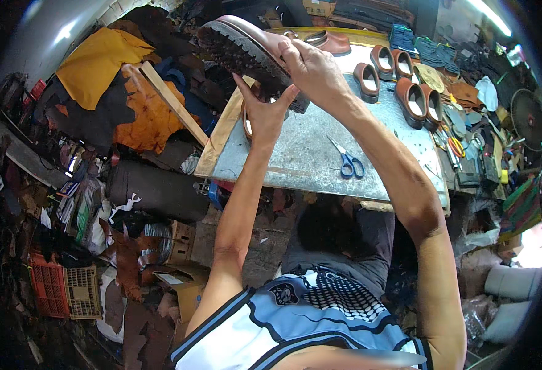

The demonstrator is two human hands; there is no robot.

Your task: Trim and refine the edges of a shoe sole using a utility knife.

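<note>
Brown shoe (pixel 249 52) is slanting toe up-left, left hand (pixel 265 117) and right hand (pixel 320 71) fingers gripping it, orange crate (pixel 49 285) contents unclear.

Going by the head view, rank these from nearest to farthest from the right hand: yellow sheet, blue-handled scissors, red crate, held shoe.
1. Held shoe: gripped by the right hand.
2. Blue-handled scissors: lying on the table.
3. Yellow sheet: off to the upper left.
4. Red crate: at the lower left.
</note>
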